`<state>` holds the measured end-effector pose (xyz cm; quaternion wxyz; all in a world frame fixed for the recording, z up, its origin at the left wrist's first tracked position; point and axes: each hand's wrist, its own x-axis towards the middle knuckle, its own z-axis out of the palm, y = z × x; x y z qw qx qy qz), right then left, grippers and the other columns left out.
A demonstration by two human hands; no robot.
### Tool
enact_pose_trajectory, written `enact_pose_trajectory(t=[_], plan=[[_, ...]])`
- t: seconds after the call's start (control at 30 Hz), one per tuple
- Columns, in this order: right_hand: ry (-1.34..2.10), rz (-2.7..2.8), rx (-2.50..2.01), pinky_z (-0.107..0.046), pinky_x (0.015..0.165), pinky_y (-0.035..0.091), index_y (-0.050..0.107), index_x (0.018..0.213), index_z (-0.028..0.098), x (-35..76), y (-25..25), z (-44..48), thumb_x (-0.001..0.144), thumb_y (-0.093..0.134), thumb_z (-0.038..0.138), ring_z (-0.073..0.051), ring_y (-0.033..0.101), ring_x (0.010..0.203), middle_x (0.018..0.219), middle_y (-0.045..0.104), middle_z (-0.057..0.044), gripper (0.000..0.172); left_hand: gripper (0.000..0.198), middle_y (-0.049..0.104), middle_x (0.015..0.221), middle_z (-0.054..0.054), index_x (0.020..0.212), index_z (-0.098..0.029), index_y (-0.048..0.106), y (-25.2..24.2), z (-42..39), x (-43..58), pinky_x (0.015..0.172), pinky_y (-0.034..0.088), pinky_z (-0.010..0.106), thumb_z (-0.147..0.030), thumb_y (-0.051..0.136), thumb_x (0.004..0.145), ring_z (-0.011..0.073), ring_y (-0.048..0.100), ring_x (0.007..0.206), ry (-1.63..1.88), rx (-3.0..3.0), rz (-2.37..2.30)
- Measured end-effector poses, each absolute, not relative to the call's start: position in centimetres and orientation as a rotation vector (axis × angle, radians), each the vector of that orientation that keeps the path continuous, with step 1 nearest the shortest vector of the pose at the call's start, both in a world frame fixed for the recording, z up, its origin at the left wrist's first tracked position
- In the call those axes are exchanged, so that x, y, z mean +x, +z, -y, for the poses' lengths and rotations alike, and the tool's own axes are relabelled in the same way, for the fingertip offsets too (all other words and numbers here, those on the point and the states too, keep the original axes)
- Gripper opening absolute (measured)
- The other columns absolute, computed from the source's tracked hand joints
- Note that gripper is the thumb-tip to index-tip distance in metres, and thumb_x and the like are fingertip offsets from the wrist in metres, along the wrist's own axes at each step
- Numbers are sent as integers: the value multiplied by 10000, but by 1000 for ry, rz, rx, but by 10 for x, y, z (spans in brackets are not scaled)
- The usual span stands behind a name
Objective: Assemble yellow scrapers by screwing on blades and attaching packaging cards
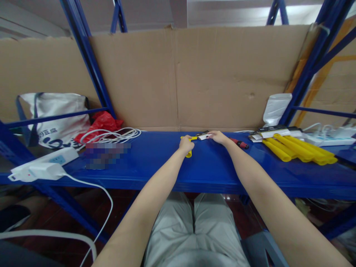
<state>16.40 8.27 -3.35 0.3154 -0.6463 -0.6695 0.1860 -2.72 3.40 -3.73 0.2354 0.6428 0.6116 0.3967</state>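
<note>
My left hand (185, 145) is closed around a yellow piece (189, 154) with a tube-like lower end and a short bar at its top. The fingers cover its middle, so its exact kind is unclear. Just to the right, my right hand (218, 137) pinches the edge of a small white and black card-like packet (203, 136) lying on the blue shelf top (155, 163). Beside the right wrist lies a red and black tool (239, 143), partly hidden by the forearm.
Several yellow tubes (294, 148) lie at the right, near black and white packets (274, 132). A white power strip (46, 165) with a cable stands at the left, near coiled white cable (119, 135), a red bag (104, 122) and a white tote bag (61, 115). Cardboard (222, 78) closes the back.
</note>
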Motion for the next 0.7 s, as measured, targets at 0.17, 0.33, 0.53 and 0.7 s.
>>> enact_pose_trajectory(t=[0.17,0.33,0.53,0.7], plan=[[461,1678,-1683,-261,814,475,604,1181,75,165,-28,-78,750,495,38,-175,652,871,936,708,-112,446,454,634,1111,115,1079,-151,601,-38,-34,-27,808,457,278,24,547,663,219,605,1011,1058,1773,-1687],[292,1663,-1737,-295,935,410,627,1131,88,166,-34,-85,760,498,51,-230,574,1099,1159,634,-162,394,449,626,1141,119,1085,-142,599,-36,-32,-27,819,455,277,28,533,675,222,595,1041,1032,1798,-1687],[410,1637,-1742,-276,853,456,607,1145,92,161,-43,-92,743,538,79,-219,623,993,1118,650,-158,408,452,621,1153,134,1066,-131,609,-36,-32,-27,826,450,276,44,537,656,229,590,1049,1051,1792,-1659],[422,1544,-1718,-248,834,450,571,1188,70,158,-39,-92,731,548,76,-183,605,997,1125,639,-147,457,454,629,1122,124,1057,-130,609,-39,-37,-27,806,452,274,42,539,643,223,598,1011,1068,1775,-1640]])
